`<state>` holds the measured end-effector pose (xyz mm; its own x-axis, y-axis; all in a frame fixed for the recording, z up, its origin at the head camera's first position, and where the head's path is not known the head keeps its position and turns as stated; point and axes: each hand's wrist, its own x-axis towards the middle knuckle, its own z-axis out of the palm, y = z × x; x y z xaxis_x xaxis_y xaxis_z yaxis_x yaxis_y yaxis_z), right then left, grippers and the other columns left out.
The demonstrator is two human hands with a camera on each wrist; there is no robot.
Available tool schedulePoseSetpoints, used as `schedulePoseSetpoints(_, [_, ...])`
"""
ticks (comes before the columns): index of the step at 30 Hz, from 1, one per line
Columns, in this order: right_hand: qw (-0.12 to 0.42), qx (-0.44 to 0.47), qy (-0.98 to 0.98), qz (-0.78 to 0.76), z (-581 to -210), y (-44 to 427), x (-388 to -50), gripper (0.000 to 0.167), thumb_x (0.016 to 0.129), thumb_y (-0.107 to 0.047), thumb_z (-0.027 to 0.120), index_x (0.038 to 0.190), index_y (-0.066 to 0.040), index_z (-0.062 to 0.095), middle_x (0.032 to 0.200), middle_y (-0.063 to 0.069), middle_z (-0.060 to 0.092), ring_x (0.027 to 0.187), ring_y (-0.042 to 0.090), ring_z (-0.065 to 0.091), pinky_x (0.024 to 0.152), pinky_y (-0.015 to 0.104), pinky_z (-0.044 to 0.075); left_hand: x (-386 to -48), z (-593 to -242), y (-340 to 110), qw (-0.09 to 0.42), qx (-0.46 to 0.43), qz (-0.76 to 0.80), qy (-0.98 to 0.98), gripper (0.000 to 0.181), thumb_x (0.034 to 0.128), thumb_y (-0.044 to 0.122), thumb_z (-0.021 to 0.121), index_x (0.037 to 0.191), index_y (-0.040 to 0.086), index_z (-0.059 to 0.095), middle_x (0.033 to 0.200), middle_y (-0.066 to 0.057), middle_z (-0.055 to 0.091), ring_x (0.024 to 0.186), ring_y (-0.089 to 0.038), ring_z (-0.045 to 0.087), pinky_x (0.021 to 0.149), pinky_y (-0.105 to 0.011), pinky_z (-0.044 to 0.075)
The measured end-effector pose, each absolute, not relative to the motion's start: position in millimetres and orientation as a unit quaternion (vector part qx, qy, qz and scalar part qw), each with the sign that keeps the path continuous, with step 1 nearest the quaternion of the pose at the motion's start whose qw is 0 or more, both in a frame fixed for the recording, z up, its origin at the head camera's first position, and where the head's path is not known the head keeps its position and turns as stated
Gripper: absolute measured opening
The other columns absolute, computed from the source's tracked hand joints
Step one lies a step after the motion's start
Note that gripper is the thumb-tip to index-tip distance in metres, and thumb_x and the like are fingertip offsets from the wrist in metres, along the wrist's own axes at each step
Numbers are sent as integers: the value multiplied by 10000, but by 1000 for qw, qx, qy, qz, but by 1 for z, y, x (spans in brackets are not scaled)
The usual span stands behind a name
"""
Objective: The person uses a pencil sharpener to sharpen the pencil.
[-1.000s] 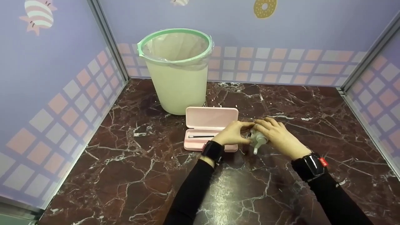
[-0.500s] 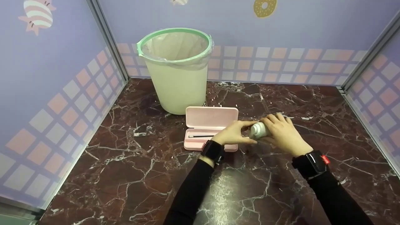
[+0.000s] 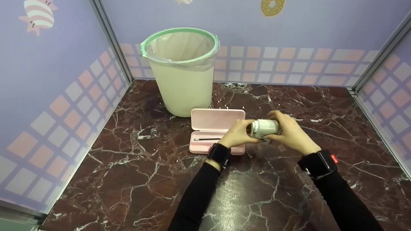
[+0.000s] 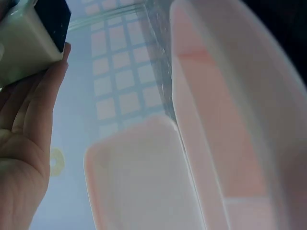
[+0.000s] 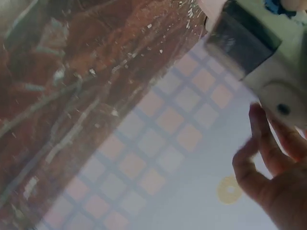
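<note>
In the head view a white pencil sharpener (image 3: 266, 126) is lifted above the table, lying sideways between my hands. My left hand (image 3: 236, 134) grips its left end with thumb and fingers. My right hand (image 3: 290, 134) curls around its right end, thumb underneath. A dark window and a round recess with a dark centre show on the sharpener (image 5: 268, 81) in the right wrist view. Close to my left wrist lies an open pink pencil case (image 3: 218, 119), its lid raised. Inside rests a thin black pencil (image 3: 208, 139), partly covered by my left hand.
Behind the case stands a tall pale bin (image 3: 184, 86) with a green rim and a plastic liner. White crumbs (image 3: 226, 106) are scattered on the dark marbled table (image 3: 154, 189). Patterned panels (image 3: 289, 64) enclose the back and sides.
My right hand has turned the sharpener from pointing down toward me to lying sideways, its narrow end now at my left fingers. The pencil case and bin stay put.
</note>
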<state>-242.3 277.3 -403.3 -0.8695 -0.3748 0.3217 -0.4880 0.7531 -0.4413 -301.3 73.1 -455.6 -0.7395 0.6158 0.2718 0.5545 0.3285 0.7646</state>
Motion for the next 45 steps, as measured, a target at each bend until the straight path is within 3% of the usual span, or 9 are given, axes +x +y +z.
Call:
schedulePoseSetpoints(5, [49, 188, -914, 357, -418, 286, -248, 846, 661, -71, 883, 1335, 56, 387, 1272, 299, 588, 1148, 453, 605, 1007, 556, 474, -303, -454, 66, 48, 337, 478, 809, 547, 682, 114, 879, 1173, 27, 657, 1040, -97, 728, 844, -86, 652, 777, -164, 537])
schedulePoseSetpoints(10, [34, 153, -898, 412, -435, 288, -250, 826, 715, -72, 852, 1391, 77, 401, 1335, 294, 568, 1222, 429, 574, 1048, 517, 453, -305, -452, 63, 47, 339, 491, 801, 528, 677, 113, 884, 1150, 27, 667, 1033, -96, 732, 853, -99, 670, 786, -173, 544])
schedulePoseSetpoints(14, [24, 138, -882, 450, -442, 287, -252, 708, 748, -76, 829, 1354, 74, 495, 1274, 251, 631, 1143, 311, 643, 1000, 375, 512, -306, -451, 62, 44, 342, 495, 798, 510, 674, 105, 885, 1131, 25, 673, 1020, -96, 732, 848, -98, 674, 784, -171, 546])
schedulePoseSetpoints(17, [9, 133, -869, 477, -444, 286, -253, 639, 749, -60, 825, 1312, 61, 550, 1226, 234, 662, 1020, 132, 682, 905, 228, 541, -306, -451, 61, 45, 344, 494, 797, 499, 672, 99, 884, 1118, 23, 676, 1011, -99, 733, 837, -94, 673, 774, -171, 549])
schedulePoseSetpoints(20, [1, 133, -864, 486, -444, 287, -253, 615, 743, -66, 832, 1286, 59, 569, 1206, 232, 671, 972, 59, 679, 862, 171, 536, -306, -451, 61, 49, 346, 488, 800, 507, 672, 107, 885, 1126, 25, 675, 1010, -99, 734, 828, -98, 672, 770, -174, 549])
schedulePoseSetpoints(25, [6, 139, -872, 469, -444, 290, -253, 615, 729, -119, 853, 1260, 48, 593, 1193, 213, 682, 991, 118, 685, 869, 190, 539, -305, -448, 59, 58, 347, 476, 806, 544, 671, 125, 885, 1158, 24, 665, 1020, -97, 732, 824, -99, 670, 766, -174, 547])
schedulePoseSetpoints(35, [-30, 139, -842, 521, -439, 297, -253, 613, 758, -83, 824, 1287, 60, 548, 1233, 250, 652, 996, 31, 684, 863, 207, 553, -307, -444, 54, 57, 348, 479, 804, 499, 667, 137, 892, 1108, 33, 684, 1015, -107, 744, 836, -130, 704, 755, -179, 555])
schedulePoseSetpoints(45, [-13, 120, -827, 549, -428, 321, -246, 576, 808, -40, 767, 1301, 115, 511, 1261, 300, 608, 1002, -13, 666, 830, 209, 561, -316, -443, 37, 38, 329, 500, 800, 441, 661, 147, 898, 1039, 56, 688, 952, -66, 747, 776, -114, 685, 730, -218, 564])
